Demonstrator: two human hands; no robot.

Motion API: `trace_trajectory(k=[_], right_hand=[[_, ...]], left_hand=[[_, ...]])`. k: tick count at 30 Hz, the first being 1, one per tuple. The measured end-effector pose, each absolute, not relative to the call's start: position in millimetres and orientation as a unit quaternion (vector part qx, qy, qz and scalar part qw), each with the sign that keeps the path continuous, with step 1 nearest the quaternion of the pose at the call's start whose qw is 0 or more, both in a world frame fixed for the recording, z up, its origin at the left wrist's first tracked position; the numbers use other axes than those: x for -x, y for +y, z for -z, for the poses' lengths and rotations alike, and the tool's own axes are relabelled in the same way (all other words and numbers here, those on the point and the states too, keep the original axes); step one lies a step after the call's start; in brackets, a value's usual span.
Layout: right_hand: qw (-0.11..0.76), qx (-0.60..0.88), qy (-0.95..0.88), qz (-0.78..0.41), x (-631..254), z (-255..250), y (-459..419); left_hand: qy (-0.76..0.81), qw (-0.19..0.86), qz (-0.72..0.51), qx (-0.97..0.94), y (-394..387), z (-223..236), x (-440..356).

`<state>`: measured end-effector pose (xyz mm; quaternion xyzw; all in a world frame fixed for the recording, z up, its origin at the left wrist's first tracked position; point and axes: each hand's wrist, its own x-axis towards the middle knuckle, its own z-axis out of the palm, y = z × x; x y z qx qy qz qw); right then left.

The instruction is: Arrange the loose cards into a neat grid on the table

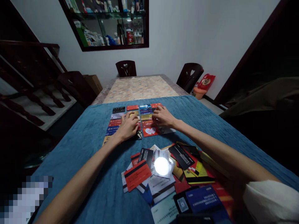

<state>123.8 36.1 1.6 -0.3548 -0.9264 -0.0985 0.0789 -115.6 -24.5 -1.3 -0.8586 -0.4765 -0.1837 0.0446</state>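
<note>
Overlapping plastic cards lie in columns on a blue cloth (77,146), with only strips of many of them showing. My left hand (128,126) rests on the left columns, its fingers bent and apart, near a red card (114,123) and a black card (119,109). Over the right columns my right hand (164,117) has its fingers curved apart, tips at the cards beside a gold card (146,117). A red card with a white heart (150,131) lies just below. What lies beneath both palms is hidden.
A loose heap of mixed cards is nearest me, including an orange-red card (137,175), a black card (181,155) and a blue card (206,199). Bright glare covers part of it. Dark chairs (126,68) stand around the patterned table end (142,88).
</note>
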Motion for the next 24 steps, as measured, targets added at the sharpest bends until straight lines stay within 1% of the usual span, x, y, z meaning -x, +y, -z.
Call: trace_trajectory(k=[9,17,24], right_hand=[[0.13,0.346,-0.921,0.122,-173.8,10.0,-26.3],[0.145,0.363,-0.908,0.148,-217.6,24.2,-62.2],[0.171,0.369,-0.902,0.143,-235.1,29.9,-84.1]], left_hand=[[-0.381,-0.007,0.184,0.906,-73.3,-1.4,64.0],[-0.262,-0.065,0.116,0.956,-97.0,1.6,10.4],[-0.217,-0.095,0.05,0.97,-101.4,4.1,-7.1]])
